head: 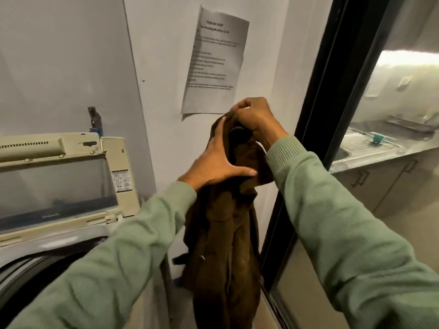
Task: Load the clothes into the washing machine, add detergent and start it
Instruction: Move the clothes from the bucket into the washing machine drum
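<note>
Brown garment (228,233) gripped by both hands, seemingly bunched.

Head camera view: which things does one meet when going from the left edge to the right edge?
Washing machine with raised lid → left hand → brown garment → right hand → black door frame → sink.
</note>
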`<action>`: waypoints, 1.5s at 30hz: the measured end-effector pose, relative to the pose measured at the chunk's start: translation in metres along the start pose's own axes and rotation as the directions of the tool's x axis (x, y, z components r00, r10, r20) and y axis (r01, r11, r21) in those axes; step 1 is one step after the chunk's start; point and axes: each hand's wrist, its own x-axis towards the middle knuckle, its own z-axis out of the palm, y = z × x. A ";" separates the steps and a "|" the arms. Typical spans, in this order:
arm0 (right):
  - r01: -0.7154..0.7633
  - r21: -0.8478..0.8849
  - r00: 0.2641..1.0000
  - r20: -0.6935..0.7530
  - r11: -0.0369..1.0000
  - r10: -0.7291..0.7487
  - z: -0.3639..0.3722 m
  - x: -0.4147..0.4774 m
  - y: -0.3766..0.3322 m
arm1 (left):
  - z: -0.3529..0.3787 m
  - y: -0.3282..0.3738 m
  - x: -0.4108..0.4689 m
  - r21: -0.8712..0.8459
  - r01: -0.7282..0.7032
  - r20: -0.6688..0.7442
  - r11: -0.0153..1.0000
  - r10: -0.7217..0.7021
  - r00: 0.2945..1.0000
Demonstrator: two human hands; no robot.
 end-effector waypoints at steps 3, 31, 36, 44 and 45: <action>0.009 -0.045 0.989 0.149 0.999 -0.002 -0.008 -0.016 -0.013 | 0.013 0.004 0.013 -0.040 0.141 -0.304 0.989 -0.147 0.941; -0.204 0.212 0.975 -0.046 0.956 0.218 0.066 -0.069 0.193 | -0.057 0.008 0.020 -0.986 0.114 0.015 0.119 -0.624 0.781; -0.139 0.083 0.986 -0.084 0.987 0.146 0.036 -0.042 0.158 | -0.100 -0.034 0.009 -0.954 0.116 -0.087 0.275 -0.626 0.775; -0.106 -0.136 0.992 -0.078 0.985 0.096 0.007 -0.024 0.103 | -0.118 -0.071 -0.004 -0.204 0.240 -0.561 0.949 -0.314 0.766; -0.110 -0.133 0.992 -0.074 0.985 0.100 0.005 -0.023 0.101 | -0.120 -0.072 -0.004 -0.207 0.295 -0.479 0.933 -0.360 0.801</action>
